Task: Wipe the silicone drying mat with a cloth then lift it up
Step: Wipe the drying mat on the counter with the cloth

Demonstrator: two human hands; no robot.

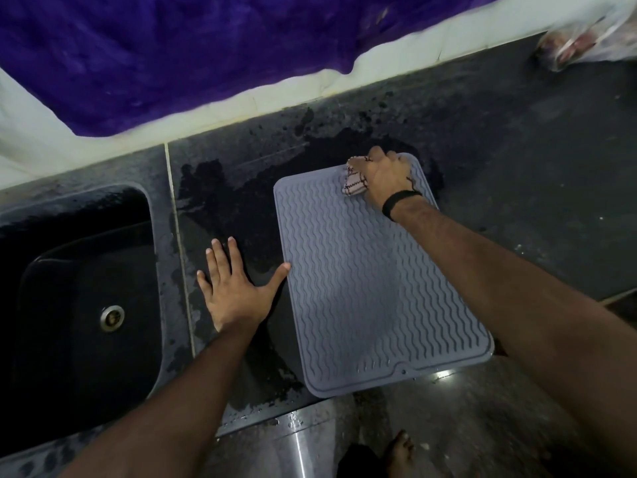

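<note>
A grey silicone drying mat [362, 288] with wavy ridges lies flat on the dark wet counter, its near edge at the counter's front. My right hand [386, 174] grips a small pale checked cloth [353, 181] and presses it on the mat's far end. My left hand [234, 288] lies flat on the counter just left of the mat, fingers spread, thumb tip touching the mat's left edge.
A black sink [79, 305] with a metal drain is set into the counter at the left. A purple cloth [206, 56] hangs over the white wall behind. A plastic bag [586, 39] sits at the far right. Water patches darken the counter [534, 167] around the mat.
</note>
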